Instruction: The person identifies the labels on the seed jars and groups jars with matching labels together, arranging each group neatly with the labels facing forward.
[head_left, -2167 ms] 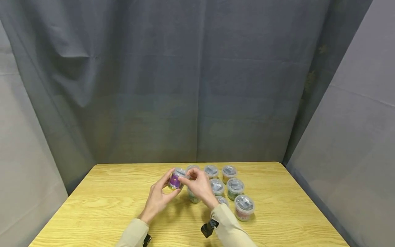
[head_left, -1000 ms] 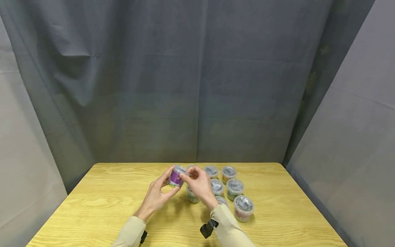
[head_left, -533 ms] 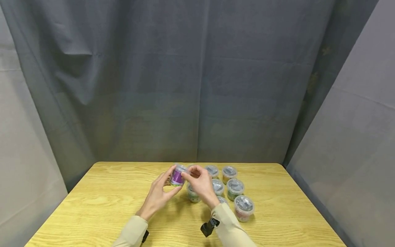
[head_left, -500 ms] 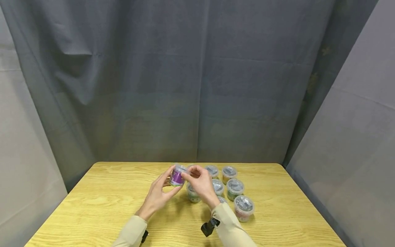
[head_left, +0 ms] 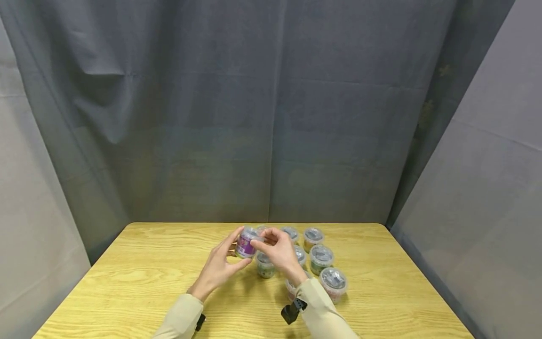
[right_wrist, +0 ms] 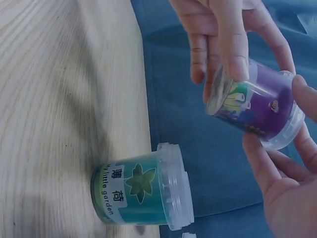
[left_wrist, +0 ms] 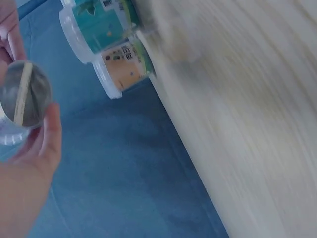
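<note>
A small clear plastic tub with a lid and a purple label point(head_left: 246, 245) is held up above the left-middle of the table, slightly tilted. My left hand point(head_left: 217, 267) grips its sides between thumb and fingers. From the right, my right hand point(head_left: 280, 250) pinches it near the lid rim with thumb and fingertips. The right wrist view shows the purple label point(right_wrist: 270, 106) with a small bee picture and the lid toward the right hand point(right_wrist: 292, 198). In the left wrist view, the tub's round bottom point(left_wrist: 35, 101) faces the camera, crossed by a pale strip.
Several similar lidded tubs stand in rows on the wooden table point(head_left: 148, 282), among them a front right tub point(head_left: 333, 281), a back right tub point(head_left: 313, 237) and a teal "My little garden" tub point(right_wrist: 141, 191). The right forearm partly covers a front tub point(head_left: 292, 288). A grey curtain point(head_left: 203, 117) hangs behind.
The held tub has turned in the fingers, so its label shows a different side, and has shifted slightly right. My right hand moved a little right, uncovering more of a front tub.
</note>
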`<state>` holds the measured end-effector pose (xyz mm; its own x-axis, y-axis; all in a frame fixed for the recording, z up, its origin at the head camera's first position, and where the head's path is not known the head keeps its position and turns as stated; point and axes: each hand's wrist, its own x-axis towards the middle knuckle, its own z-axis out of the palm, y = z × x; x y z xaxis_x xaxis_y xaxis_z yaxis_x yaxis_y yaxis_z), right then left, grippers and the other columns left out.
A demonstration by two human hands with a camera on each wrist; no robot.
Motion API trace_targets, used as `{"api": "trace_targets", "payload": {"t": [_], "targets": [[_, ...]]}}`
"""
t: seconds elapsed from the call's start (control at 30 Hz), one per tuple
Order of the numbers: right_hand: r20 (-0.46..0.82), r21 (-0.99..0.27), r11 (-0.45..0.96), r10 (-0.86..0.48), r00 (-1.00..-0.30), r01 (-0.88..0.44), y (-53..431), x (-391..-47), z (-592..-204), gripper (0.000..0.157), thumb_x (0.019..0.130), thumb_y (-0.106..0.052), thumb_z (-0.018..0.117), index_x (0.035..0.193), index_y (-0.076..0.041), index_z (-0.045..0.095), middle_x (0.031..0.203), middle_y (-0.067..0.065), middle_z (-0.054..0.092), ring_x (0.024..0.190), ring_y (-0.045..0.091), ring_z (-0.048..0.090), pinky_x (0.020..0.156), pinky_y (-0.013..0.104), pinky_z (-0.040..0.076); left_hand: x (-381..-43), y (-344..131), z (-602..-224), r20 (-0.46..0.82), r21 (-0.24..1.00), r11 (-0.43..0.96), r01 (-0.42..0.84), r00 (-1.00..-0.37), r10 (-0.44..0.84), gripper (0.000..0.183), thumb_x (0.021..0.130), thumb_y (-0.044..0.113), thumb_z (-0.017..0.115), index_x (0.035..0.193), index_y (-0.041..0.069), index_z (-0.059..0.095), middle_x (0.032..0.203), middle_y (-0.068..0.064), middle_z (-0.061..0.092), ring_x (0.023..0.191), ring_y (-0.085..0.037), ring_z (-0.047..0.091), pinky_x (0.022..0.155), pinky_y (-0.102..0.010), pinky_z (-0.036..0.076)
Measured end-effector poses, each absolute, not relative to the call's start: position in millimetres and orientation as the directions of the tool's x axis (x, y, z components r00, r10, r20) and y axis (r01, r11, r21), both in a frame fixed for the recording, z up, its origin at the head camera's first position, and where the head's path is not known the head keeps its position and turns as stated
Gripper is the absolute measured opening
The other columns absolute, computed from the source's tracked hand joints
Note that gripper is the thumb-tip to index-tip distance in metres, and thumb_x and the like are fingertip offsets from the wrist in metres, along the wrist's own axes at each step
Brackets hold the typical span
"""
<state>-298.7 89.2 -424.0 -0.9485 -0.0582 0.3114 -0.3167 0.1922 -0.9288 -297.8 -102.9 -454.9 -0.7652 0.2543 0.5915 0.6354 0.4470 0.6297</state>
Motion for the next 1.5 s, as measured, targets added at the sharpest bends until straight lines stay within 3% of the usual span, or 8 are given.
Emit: {"api": "trace_targets", "payload": {"t": [0.2,0.37,0.57,0.77,0.9,1.0,1.23,1.5], "targets": [[0.284,-0.931,0.22,-0.067,-0.956,-0.292,96,-294,-424,0.033,0.083,-0.033,0.079,0.101,-0.009,0.066,0.105,0.007,0.07,0.105,0.022,0.067,0.093,0.035,0.056,-299,-97,-455,0.606,0.572,0.492,0.657,-0.742,0.287,0.081,0.079,0.02,0.083,0.149,0.024,0.042,0.125,-0.005,0.062,0.099,-0.017,0.061,0.071,-0.03,0.058],[0.29,-0.92,0.234,-0.139,-0.947,-0.315,109,-293,-425,0.025,0.086,-0.025,0.077,0.096,-0.008,0.063,0.104,0.006,0.069,0.105,0.02,0.066,0.096,0.034,0.054,-298,-98,-451,0.484,0.722,0.37,0.585,-0.808,0.336,0.056,0.094,0.031,0.068,0.145,0.031,0.046,0.128,0.0,0.062,0.105,-0.017,0.063,0.079,-0.027,0.058],[0.275,-0.9,0.262,-0.279,-0.92,-0.348,123,-293,-424,0.021,0.089,-0.017,0.073,0.099,-0.004,0.06,0.113,0.01,0.067,0.109,0.023,0.066,0.096,0.033,0.055,-300,-100,-448,0.374,0.824,0.294,0.484,-0.854,0.361,0.036,0.1,0.037,0.055,0.136,0.029,0.056,0.129,-0.002,0.062,0.086,-0.016,0.068,0.07,-0.03,0.057],[0.234,-0.883,0.295,-0.4,-0.886,-0.366,142,-288,-428,0.023,0.088,-0.026,0.074,0.1,-0.01,0.061,0.126,0.009,0.064,0.117,0.024,0.063,0.099,0.037,0.053,-296,-98,-451,0.334,0.854,0.248,0.458,-0.847,0.414,0.026,0.095,0.035,0.065,0.118,0.026,0.061,0.121,-0.002,0.066,0.102,-0.021,0.069,0.077,-0.029,0.058],[0.237,-0.845,0.35,-0.431,-0.871,-0.403,150,-284,-432,0.019,0.086,-0.025,0.076,0.097,-0.013,0.066,0.117,0.008,0.068,0.11,0.025,0.066,0.095,0.038,0.055,-292,-96,-453,0.333,0.86,0.223,0.459,-0.836,0.435,0.026,0.087,0.033,0.074,0.107,0.02,0.063,0.115,-0.001,0.068,0.11,-0.023,0.066,0.085,-0.026,0.057],[0.251,-0.798,0.408,-0.445,-0.86,-0.444,154,-280,-434,0.017,0.083,-0.027,0.079,0.092,-0.017,0.068,0.112,0.005,0.07,0.11,0.025,0.067,0.097,0.041,0.054,-291,-95,-455,0.321,0.86,0.225,0.459,-0.828,0.46,0.026,0.083,0.032,0.078,0.102,0.019,0.065,0.111,-0.001,0.067,0.108,-0.022,0.066,0.087,-0.027,0.057],[0.231,-0.73,0.486,-0.486,-0.843,-0.48,159,-276,-436,0.014,0.081,-0.028,0.08,0.084,-0.023,0.068,0.125,0.007,0.068,0.118,0.026,0.063,0.102,0.041,0.051,-291,-93,-461,0.295,0.868,0.217,0.448,-0.814,0.501,0.03,0.078,0.03,0.082,0.098,0.017,0.065,0.109,-0.004,0.067,0.105,-0.022,0.066,0.087,-0.027,0.058],[0.215,-0.665,0.543,-0.518,-0.828,-0.513,162,-272,-443,0.014,0.079,-0.03,0.081,0.083,-0.028,0.068,0.129,0.007,0.066,0.121,0.03,0.061,0.1,0.048,0.051,-287,-89,-468,0.279,0.842,0.267,0.469,-0.801,0.53,0.032,0.075,0.028,0.086,0.09,0.014,0.062,0.106,-0.003,0.066,0.1,-0.018,0.067,0.083,-0.027,0.059]]}}
